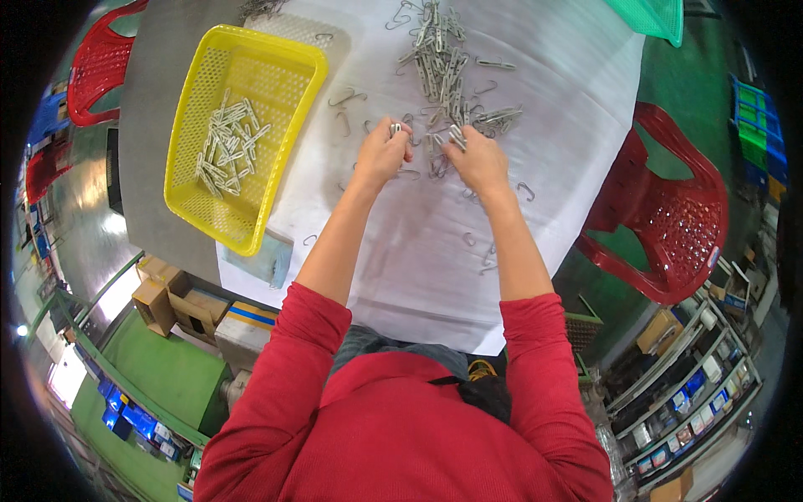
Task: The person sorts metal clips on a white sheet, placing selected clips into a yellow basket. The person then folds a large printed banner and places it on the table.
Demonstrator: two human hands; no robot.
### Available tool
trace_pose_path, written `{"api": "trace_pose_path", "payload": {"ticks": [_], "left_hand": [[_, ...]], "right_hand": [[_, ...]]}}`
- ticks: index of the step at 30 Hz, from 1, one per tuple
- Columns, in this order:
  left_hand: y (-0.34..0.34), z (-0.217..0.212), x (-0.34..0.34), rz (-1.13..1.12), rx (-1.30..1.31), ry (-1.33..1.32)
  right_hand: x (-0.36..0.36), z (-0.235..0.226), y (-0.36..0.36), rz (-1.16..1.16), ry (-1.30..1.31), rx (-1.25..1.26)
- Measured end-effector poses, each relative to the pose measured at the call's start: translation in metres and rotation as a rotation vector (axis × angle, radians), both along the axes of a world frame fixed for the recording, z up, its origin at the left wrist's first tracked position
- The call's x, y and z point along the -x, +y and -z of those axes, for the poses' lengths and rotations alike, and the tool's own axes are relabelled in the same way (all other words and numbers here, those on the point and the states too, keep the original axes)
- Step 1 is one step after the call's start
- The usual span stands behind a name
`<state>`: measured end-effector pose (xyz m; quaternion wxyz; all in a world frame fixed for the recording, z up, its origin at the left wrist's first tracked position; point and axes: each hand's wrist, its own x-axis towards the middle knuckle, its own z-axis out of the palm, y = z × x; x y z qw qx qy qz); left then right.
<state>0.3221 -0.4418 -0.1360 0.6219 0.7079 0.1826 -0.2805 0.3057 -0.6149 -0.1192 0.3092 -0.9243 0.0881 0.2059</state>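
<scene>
The left hand (385, 153) is curled and pinches a clip (396, 129); just the end pokes out. The right hand (483, 161) pinches some clips (457, 137) by the near end of the big pile (439, 67). The two hands are near each other, over a white sheet (577, 75). Small hooks (525, 192) lie around. More clips sit in the yellow basket (280, 79) on the left.

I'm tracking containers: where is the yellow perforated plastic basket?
The yellow perforated plastic basket is upper left in the head view, left of the bare left hand.
</scene>
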Motion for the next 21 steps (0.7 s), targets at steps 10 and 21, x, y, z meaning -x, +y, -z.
{"api": "trace_pose_path", "payload": {"ticks": [10, 21], "left_hand": [[-0.044, 0.0, 0.022, 0.439, -0.813, -0.296], [-0.01, -0.016, 0.052, 0.344, -0.406, -0.253]], "right_hand": [[-0.001, 0.005, -0.017, 0.536, -0.032, -0.35], [-0.056, -0.113, 0.202, 0.026, -0.369, -0.64]]}}
